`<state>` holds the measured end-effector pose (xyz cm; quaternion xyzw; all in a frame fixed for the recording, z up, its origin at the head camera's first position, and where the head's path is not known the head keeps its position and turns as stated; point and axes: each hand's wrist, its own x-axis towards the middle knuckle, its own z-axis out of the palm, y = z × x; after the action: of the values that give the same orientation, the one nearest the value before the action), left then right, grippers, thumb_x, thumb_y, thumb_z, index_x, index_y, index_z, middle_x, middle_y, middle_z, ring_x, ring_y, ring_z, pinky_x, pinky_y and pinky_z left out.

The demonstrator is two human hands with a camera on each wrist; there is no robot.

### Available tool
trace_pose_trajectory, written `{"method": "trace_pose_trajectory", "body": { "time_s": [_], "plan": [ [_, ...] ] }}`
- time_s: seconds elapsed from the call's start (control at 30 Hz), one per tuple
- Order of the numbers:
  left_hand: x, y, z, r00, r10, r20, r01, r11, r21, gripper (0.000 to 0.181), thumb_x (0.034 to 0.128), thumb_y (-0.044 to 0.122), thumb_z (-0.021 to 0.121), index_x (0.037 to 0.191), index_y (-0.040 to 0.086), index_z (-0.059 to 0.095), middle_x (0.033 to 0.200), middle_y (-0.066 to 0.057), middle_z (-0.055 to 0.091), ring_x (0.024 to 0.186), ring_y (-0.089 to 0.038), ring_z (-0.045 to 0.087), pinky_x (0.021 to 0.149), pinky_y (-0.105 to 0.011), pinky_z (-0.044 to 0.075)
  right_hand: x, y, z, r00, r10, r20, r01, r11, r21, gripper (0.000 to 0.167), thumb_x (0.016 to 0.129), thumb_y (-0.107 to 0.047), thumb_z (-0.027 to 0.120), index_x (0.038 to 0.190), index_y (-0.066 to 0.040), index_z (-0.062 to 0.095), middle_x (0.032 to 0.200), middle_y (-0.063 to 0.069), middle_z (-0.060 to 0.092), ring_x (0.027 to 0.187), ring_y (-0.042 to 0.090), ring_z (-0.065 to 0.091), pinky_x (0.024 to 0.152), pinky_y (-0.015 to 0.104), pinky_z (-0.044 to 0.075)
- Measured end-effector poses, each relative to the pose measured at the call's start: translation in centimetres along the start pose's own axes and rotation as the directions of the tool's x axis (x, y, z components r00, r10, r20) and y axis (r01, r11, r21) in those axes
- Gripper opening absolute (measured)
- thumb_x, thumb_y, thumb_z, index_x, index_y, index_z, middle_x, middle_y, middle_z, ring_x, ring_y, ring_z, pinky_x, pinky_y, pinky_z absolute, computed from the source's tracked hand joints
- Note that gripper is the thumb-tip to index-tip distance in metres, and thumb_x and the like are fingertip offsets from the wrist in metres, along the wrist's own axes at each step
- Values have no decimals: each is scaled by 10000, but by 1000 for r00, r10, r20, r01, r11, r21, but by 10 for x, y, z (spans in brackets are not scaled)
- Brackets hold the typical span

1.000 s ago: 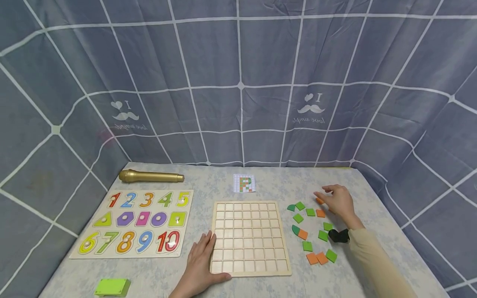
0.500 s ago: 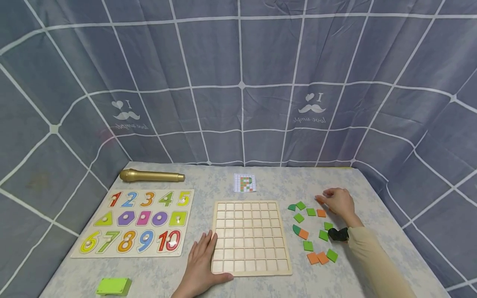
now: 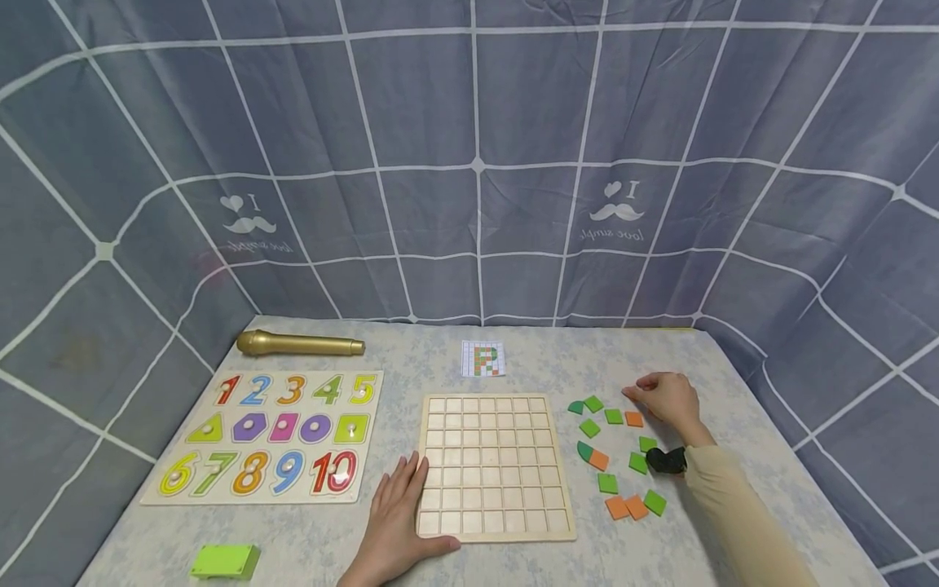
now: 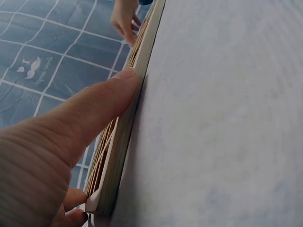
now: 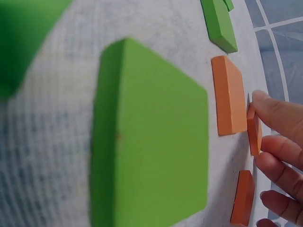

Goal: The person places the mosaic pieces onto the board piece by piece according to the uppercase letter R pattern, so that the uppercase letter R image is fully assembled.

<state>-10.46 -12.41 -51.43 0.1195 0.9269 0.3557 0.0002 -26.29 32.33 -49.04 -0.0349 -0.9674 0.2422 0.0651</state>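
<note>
A pale wooden grid board [image 3: 495, 469] with bare square cells lies mid-table. My left hand [image 3: 396, 514] rests at its near left corner, fingers fairly straight along the left side. In the left wrist view, the thumb [image 4: 106, 101] touches the board's near edge [image 4: 124, 137]. To the right, my right hand [image 3: 666, 401] pinches a small orange tile [image 5: 254, 130] between thumb and fingertips; in the head view the hand mostly hides that tile. Close by are another orange tile [image 5: 229, 97] and a large-looking green tile [image 5: 156, 137].
Several green and orange tiles [image 3: 607, 483] and rounded dark green pieces [image 3: 584, 451] lie right of the board. Behind it lies a pattern card [image 3: 482, 359]. A number puzzle [image 3: 264, 436], a gold microphone [image 3: 301, 344] and a green block [image 3: 225, 562] are at left.
My right hand has lowered slightly and its fingers have drawn together over the orange tile, which showed more clearly before. The left hand stays against the board.
</note>
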Motion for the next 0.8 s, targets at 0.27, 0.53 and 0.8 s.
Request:
{"method": "trace_pose_trajectory", "body": {
  "time_s": [0.27, 0.53, 0.8],
  "plan": [
    [0, -3, 1, 1000, 23, -15, -23, 999, 35, 1194, 570, 653, 787, 1452, -18, 342, 1505, -201, 267, 1400, -366, 135, 1092, -533, 71, -1, -5, -2, 999, -27, 23, 27, 999, 32, 312, 826, -313, 743, 924, -20, 703, 793, 61, 664, 631, 197, 577, 551, 359, 450],
    [0, -6, 4, 993, 105, -53, -98, 986, 132, 1213, 541, 736, 746, 1453, 29, 373, 1496, -185, 295, 1394, -349, 174, 1094, -502, 121, -4, -10, -2, 998, -66, -3, 66, 997, 37, 209, 847, -235, 718, 952, -67, 650, 807, 58, 646, 647, 221, 582, 534, 361, 440],
    [0, -7, 5, 990, 110, -89, -95, 983, 160, 1197, 519, 736, 756, 1428, 33, 421, 1471, -180, 342, 1383, -350, 212, 1095, -493, 141, -11, -38, 8, 988, -119, -100, 135, 977, 168, 233, 873, -179, 696, 1025, -2, 702, 850, 113, 664, 621, 197, 547, 503, 314, 409]
  ]
}}
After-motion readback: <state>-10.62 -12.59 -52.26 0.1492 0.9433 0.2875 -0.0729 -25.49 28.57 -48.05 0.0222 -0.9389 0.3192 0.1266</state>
